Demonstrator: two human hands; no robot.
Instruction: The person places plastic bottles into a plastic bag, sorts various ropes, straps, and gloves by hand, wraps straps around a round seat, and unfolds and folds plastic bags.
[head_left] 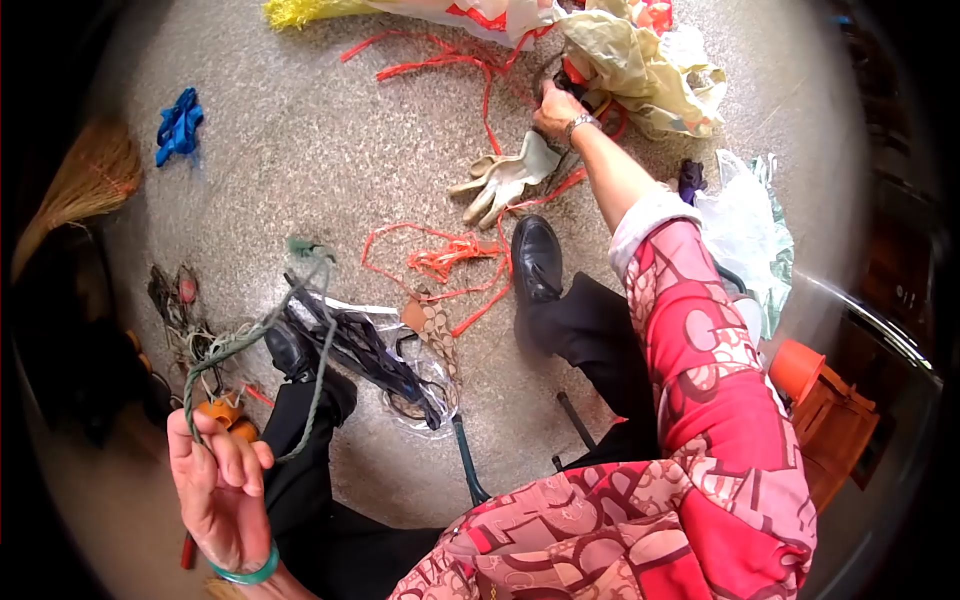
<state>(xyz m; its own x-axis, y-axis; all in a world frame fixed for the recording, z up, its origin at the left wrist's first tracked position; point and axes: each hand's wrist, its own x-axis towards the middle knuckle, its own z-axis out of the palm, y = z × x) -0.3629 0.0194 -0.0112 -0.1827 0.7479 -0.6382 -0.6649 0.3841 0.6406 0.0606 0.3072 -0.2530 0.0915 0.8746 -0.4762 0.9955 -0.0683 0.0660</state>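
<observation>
My left hand (222, 485), a green bangle on its wrist, is raised at the lower left with curled fingers. A loop of green rope (322, 385) is hooked in those fingers, and its frayed end hangs over the floor. At the top, my right hand (558, 110) is stretched out and closed around a dark thing I cannot make out. Beside it lies a crumpled beige plastic bag (640, 75). Just below that hand are a whitish work glove (508, 180) and red plastic twine (450, 258) trailing across the floor.
Black straps (365, 350) and a patterned brown piece (432, 325) lie between my shoes. A blue cloth strip (179, 127) and a straw broom (95, 175) are at the left. White plastic (740, 215) and an orange container (797, 368) are at the right.
</observation>
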